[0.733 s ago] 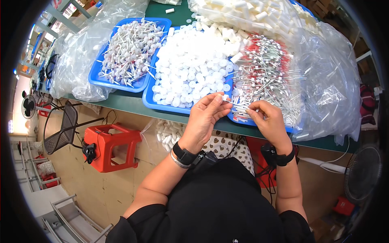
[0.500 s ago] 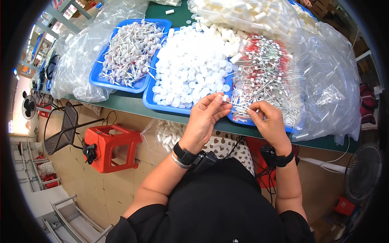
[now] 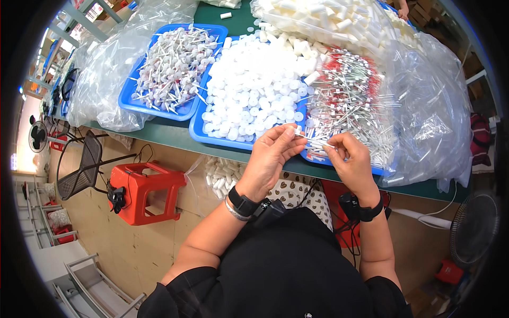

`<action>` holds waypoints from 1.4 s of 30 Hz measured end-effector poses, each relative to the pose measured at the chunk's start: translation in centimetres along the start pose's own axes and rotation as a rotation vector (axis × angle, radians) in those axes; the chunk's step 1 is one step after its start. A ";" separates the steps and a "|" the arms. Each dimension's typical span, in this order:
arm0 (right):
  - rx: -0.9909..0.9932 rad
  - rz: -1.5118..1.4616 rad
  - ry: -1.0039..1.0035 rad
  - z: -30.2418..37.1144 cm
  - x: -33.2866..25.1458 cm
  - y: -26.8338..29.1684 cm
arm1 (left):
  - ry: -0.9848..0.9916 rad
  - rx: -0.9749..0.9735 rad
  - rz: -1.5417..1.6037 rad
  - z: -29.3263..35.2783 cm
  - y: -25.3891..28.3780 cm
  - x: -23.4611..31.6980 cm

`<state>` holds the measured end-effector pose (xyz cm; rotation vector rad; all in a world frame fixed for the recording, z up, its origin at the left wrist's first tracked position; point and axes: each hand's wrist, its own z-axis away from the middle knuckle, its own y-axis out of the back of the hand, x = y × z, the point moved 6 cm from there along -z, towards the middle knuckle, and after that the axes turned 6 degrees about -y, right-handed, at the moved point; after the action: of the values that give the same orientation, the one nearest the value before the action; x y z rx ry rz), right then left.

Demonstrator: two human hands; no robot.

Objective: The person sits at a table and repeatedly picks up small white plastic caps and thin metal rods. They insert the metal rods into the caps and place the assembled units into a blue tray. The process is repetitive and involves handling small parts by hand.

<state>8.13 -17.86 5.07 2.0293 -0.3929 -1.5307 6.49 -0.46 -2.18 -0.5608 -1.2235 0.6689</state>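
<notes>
My left hand (image 3: 273, 153) is closed in a pinch on a small white cap-like piece (image 3: 298, 130) at the near edge of the trays. Close beside it, my right hand (image 3: 350, 158) pinches a thin white stick (image 3: 317, 142) that points toward the left fingers. Whether stick and piece are joined is too small to tell. Beyond the hands, a blue tray (image 3: 214, 135) holds many translucent white discs (image 3: 254, 100). To its right lie thin rods with red and white parts (image 3: 347, 90). A blue tray (image 3: 124, 100) on the left holds many sticks with round discs on them (image 3: 172, 69).
Clear plastic bags (image 3: 429, 116) flank the trays, and a bag of white cylinders (image 3: 328, 18) lies at the back. Below the green table (image 3: 175, 139) stand a red stool (image 3: 146, 193) and a black chair (image 3: 82, 164). A fan (image 3: 473, 228) is at right.
Both hands stay almost in place, with small finger shifts at the stick and white piece. The view shifts slightly. More of another person's hand shows at the far right.
</notes>
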 end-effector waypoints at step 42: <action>0.097 0.094 0.024 -0.5 -1.0 1.9 | -0.444 -0.174 -1.161 -1.6 0.2 7.8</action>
<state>8.48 -18.72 7.11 2.0703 -0.5544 -1.4546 9.54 5.33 2.41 0.2282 -1.7583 -0.3300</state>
